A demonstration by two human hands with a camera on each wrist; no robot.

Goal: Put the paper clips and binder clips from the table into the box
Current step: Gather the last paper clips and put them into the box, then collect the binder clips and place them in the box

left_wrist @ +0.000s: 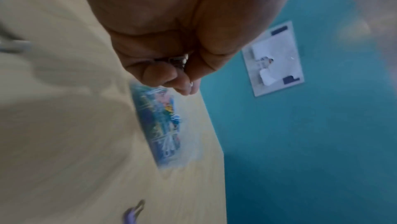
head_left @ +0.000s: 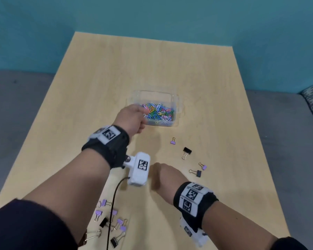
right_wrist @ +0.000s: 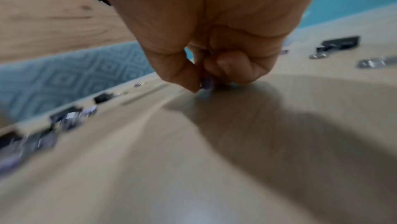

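Note:
A clear plastic box [head_left: 176,105] holding a heap of coloured paper clips [head_left: 158,113] stands mid-table. My left hand [head_left: 134,118] hovers at the box's near left corner. Its fingers [left_wrist: 159,75] are curled round a small dark and silver binder clip [left_wrist: 178,61], which is mostly hidden. The box [left_wrist: 159,125] is a blur below that hand. My right hand [head_left: 162,175] is low on the table nearer me. Its thumb and fingers [right_wrist: 184,75] pinch a purple binder clip [right_wrist: 206,83] against the wood.
Loose binder clips lie right of my right hand: purple [head_left: 173,141], black [head_left: 186,152], purple [head_left: 203,166], black [head_left: 196,172]. A cluster of several purple and black clips [head_left: 114,221] lies near the front left edge, crossed by a black cable [head_left: 114,204]. The wooden table [head_left: 116,73] has a teal wall behind it.

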